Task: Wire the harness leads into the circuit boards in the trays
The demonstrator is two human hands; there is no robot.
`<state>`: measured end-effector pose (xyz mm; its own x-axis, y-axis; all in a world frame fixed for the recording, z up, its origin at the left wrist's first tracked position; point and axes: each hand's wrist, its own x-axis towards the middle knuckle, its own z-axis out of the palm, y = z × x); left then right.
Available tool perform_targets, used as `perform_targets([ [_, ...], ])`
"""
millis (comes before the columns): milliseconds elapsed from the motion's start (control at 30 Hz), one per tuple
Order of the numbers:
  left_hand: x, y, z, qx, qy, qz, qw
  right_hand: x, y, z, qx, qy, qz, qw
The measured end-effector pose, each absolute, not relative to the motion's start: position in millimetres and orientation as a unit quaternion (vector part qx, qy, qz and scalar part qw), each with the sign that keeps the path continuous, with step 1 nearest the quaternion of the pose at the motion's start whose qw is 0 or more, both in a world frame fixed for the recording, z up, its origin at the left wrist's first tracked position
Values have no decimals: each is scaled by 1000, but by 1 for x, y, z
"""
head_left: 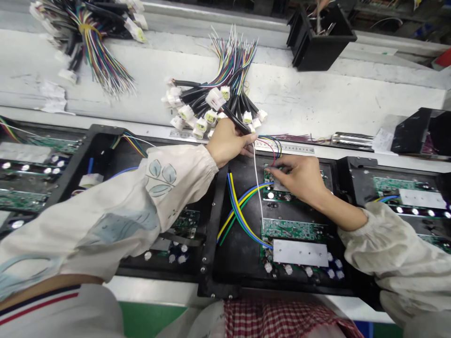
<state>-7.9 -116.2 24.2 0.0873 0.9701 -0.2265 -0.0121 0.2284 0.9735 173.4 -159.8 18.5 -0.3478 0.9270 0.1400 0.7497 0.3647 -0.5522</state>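
Observation:
My left hand (229, 142) is closed around the black sleeve of a wire harness (240, 123) with a white connector (215, 99) at its far end. Thin coloured wires come out of the sleeve toward the right, and a white wire (257, 176) runs down to the lower circuit board (294, 228). With thumb and fingertips together, my right hand (299, 177) pinches a red wire of the harness (274, 155) over the upper circuit board (269, 177). Both boards sit in a black housing (243, 263). Thick blue, yellow and green wires (235, 209) cross at its left side.
A pile of harnesses (202, 110) lies behind my left hand, another bundle (102, 61) at the back left. A ruler (296, 149) runs along the bench edge. A black bin (320, 40) stands at the back right, a hand above it. Similar housings (359, 176) stand either side.

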Motion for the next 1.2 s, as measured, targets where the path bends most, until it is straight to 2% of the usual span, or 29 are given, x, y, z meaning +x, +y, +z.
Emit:
perform_targets([
  [700,-7,-115,22,439,525,439,582,175,-159,15,-522,-813,161,204],
  [867,-7,-114,21,437,519,442,587,172,-158,27,-535,-820,155,134],
  [967,-6,-114,20,441,524,439,582,167,-168,41,-511,-829,211,79],
  [1100,-7,-115,17,455,548,433,552,174,-192,57,-449,-821,351,28],
  [1200,-17,-119,18,576,568,384,445,195,-195,64,-447,-781,435,4],
])
